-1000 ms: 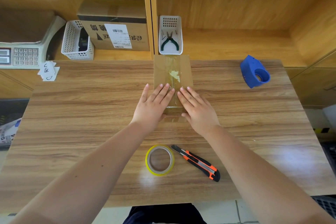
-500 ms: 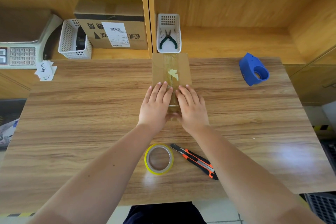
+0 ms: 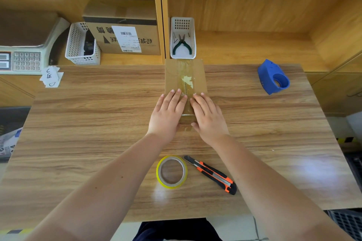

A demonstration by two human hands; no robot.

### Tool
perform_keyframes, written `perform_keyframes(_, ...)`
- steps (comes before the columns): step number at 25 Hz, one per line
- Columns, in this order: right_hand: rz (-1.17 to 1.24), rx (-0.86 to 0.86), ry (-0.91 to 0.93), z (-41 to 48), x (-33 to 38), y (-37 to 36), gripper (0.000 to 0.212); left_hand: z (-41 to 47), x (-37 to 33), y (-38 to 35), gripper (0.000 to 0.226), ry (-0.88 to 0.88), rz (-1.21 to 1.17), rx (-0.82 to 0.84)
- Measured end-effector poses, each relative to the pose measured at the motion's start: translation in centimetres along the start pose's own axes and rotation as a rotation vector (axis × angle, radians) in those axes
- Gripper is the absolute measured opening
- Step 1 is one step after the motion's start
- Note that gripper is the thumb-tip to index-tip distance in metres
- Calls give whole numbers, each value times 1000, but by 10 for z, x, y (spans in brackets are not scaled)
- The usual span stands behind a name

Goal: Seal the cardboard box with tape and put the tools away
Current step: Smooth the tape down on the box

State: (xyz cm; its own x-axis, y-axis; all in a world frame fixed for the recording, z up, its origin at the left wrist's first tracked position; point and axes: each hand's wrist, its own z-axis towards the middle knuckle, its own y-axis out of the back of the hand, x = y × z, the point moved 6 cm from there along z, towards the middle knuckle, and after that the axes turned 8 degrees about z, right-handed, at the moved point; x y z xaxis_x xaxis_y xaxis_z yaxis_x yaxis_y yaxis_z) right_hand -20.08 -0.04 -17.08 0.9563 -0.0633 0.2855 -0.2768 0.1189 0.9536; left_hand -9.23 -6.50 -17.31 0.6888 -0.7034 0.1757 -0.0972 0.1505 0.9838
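A small cardboard box stands at the far middle of the wooden table, with clear tape running down its top seam and over its near end. My left hand and my right hand lie flat on the box's near half, one on each side of the seam, fingers together and pointing away from me. A yellow-edged roll of tape lies on the table near me. Beside it on the right lies an orange and black utility knife.
A blue tape dispenser sits at the table's far right. Behind the box, a white basket on the shelf holds green-handled pliers. Further left are another white basket, a labelled carton, a scale and paper slips.
Both hands have slid forward along the box top and closer to the seam, from splayed at the near end to pressed side by side.
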Motion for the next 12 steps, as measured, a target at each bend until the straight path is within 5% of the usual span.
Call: perform_keyframes(12,-83,46,-15,0,3,6,87,-1,0,8,94,8,-82,62)
